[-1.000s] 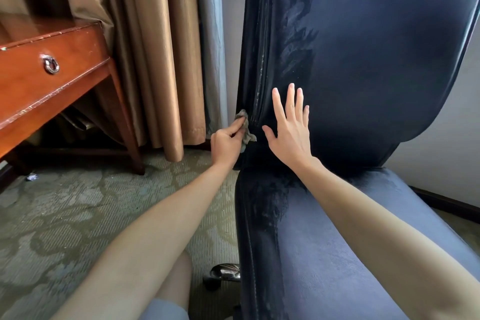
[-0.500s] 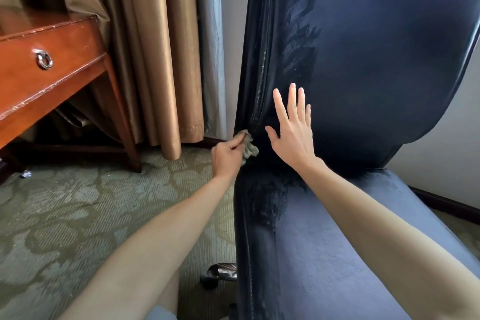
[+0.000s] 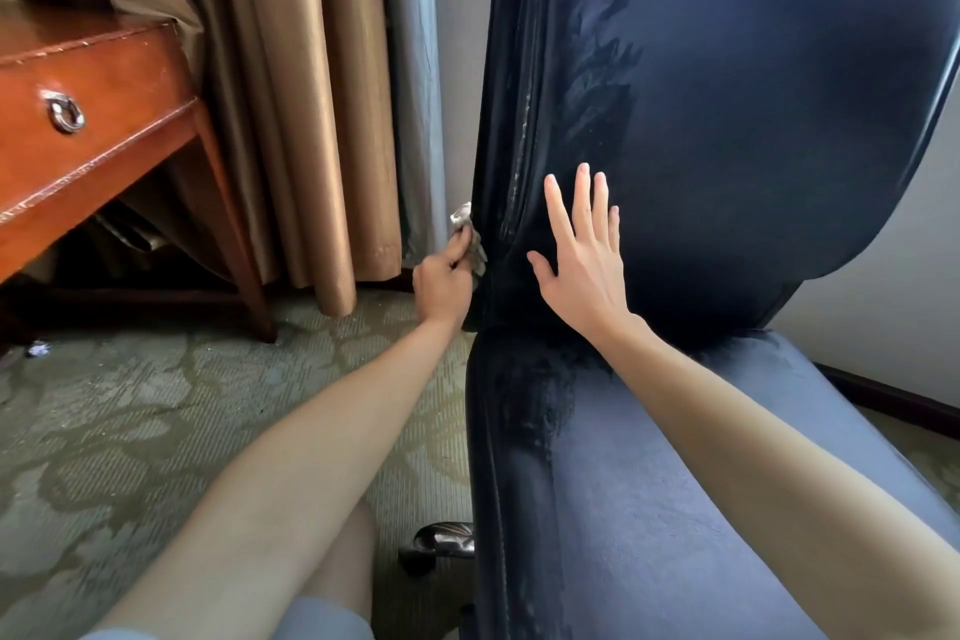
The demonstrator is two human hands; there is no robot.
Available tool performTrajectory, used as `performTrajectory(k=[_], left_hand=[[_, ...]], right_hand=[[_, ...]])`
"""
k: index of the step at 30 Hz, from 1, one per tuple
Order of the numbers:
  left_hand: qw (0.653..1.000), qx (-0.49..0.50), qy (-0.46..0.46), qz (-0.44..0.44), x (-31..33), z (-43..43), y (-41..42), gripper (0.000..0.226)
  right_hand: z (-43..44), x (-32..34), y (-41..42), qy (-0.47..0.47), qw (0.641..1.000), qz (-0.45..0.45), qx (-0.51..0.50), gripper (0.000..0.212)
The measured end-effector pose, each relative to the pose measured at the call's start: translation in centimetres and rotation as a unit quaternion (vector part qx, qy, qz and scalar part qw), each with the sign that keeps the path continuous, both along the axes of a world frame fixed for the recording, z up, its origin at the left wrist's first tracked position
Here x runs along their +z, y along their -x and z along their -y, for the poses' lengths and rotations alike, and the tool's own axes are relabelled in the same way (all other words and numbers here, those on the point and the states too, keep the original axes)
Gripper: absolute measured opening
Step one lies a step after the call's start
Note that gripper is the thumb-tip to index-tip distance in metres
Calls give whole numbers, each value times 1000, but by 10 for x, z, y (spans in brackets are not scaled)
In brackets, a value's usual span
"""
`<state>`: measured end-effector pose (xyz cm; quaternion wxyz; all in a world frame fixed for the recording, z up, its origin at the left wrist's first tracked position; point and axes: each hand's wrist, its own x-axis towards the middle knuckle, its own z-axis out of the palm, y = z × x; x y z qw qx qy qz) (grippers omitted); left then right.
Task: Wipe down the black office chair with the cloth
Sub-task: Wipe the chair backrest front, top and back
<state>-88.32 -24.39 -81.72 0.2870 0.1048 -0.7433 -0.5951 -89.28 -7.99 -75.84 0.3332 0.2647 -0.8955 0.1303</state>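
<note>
The black office chair [image 3: 753, 130] fills the right half of the head view, backrest upright and seat running toward me, with damp streaks on both. My left hand [image 3: 444, 283] grips a small grey cloth [image 3: 465, 224] and presses it against the backrest's left side edge, low down near the seat joint. My right hand [image 3: 584, 255] lies flat with fingers spread on the lower front of the backrest, holding nothing. Most of the cloth is hidden inside my left fist.
A wooden desk [image 3: 98, 120] with a ring-pull drawer stands at the left. Tan curtains [image 3: 291, 94] hang behind it down to the patterned green carpet [image 3: 130, 431]. A chair castor [image 3: 441, 538] shows under the seat. A pale wall [image 3: 883, 286] is at the right.
My left hand with the cloth slid down the backrest's side edge, then back up a little. My right hand stayed flat on the backrest.
</note>
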Motion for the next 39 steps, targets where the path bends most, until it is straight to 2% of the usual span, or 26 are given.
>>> performTrajectory(k=[5, 9, 11, 14, 21, 25, 39], left_hand=[[997, 9, 30, 73, -31, -10, -11, 29], [991, -57, 50, 114, -47, -18, -18, 29], [983, -77, 107, 127, -43, -20, -19, 30], [946, -138, 252, 149, -35, -22, -26, 34], [883, -183, 379, 210, -28, -15, -55, 47], [885, -214, 365, 195, -38, -10, -76, 48], [863, -269, 335, 265, -28, -7, -60, 55]], right_hand=[[-2, -4, 0, -8, 1000, 11, -5, 84], [-9, -8, -3, -26, 999, 22, -9, 85], [-13, -10, -4, -35, 999, 28, -13, 86], [-18, -16, -6, -49, 998, 41, -23, 85], [-15, -30, -11, -76, 994, 69, -41, 87], [-12, -32, -6, -88, 991, 78, -56, 89], [-3, -30, -3, -93, 983, 107, -113, 89]])
